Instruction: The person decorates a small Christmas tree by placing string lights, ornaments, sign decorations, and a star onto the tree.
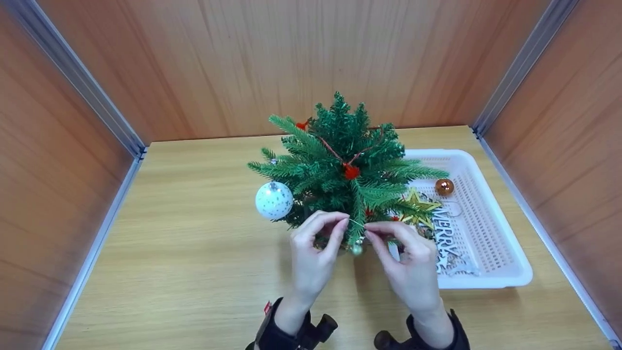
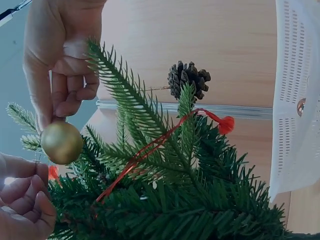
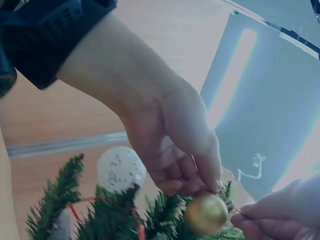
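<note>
A small artificial Christmas tree (image 1: 330, 180) stands on the table. At its front branch, my left hand (image 1: 313, 255) and right hand (image 1: 412, 257) face each other, each pinching a thin thread (image 1: 357, 222) between thumb and forefinger. The thread crosses the branch tip, and a small gold ball ornament (image 3: 206, 215) hangs just below. In the left wrist view, the right hand's fingertips are right at the top of the gold ball (image 2: 62, 142). A white speckled ball (image 1: 274, 200) hangs on the tree's left side. Red cords with red tassels (image 1: 351, 171) drape over the branches.
A white perforated basket (image 1: 500, 233) sits to the right, partly behind the tree. In it are a gold star (image 1: 418, 208), a copper ball (image 1: 444, 187) and a MERRY sign (image 1: 443, 233). A pine cone (image 2: 188, 80) hangs on the tree. Wooden panels (image 1: 311, 63) enclose the table.
</note>
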Demonstrator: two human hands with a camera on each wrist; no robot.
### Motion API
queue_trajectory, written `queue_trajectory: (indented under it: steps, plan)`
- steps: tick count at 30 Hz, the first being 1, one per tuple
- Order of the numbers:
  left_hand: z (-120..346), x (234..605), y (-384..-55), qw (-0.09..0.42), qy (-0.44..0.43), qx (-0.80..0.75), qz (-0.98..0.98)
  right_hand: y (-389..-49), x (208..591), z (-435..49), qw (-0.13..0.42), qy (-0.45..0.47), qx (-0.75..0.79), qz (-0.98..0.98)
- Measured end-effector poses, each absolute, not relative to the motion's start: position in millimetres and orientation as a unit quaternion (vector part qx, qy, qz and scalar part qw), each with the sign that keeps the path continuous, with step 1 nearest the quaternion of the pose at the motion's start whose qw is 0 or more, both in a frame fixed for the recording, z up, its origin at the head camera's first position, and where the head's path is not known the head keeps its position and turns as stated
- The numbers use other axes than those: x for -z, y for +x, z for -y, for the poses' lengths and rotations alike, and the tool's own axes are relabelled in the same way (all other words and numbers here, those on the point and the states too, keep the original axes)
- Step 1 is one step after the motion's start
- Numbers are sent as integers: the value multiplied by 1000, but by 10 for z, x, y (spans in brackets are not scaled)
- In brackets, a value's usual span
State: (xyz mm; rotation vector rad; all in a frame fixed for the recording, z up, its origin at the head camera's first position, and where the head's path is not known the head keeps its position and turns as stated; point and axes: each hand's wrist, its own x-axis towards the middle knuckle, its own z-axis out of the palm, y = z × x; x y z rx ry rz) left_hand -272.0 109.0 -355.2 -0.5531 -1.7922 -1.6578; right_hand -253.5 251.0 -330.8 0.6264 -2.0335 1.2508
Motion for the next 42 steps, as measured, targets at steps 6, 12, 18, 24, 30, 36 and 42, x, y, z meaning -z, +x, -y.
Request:
queue_trajectory:
  steps: [6,12,18,24,30,36,42]
  plan:
    - [-1101,3625,-2679,304,-218,614,695,-2509,3355,-2584,318,231,-436,809]
    - [-1088,3686,-2644,296,-214,600,712,-2510,3402,-2584,332,241,-394,823]
    - [-1087,3649,-2668,300,-212,600,710,-2581,3399,-2540,355,230,-415,805]
    - [-1119,3548,-2747,331,-214,600,696,-2680,3369,-2472,399,225,-428,779]
    - [-1158,3586,-2794,337,-212,602,692,-2708,3422,-2466,414,234,-428,769]
    - [-1134,3704,-2774,310,-219,591,712,-2662,3527,-2480,362,228,-422,799]
    - [-1128,3799,-2742,301,-223,586,718,-2635,3573,-2504,331,230,-437,804]
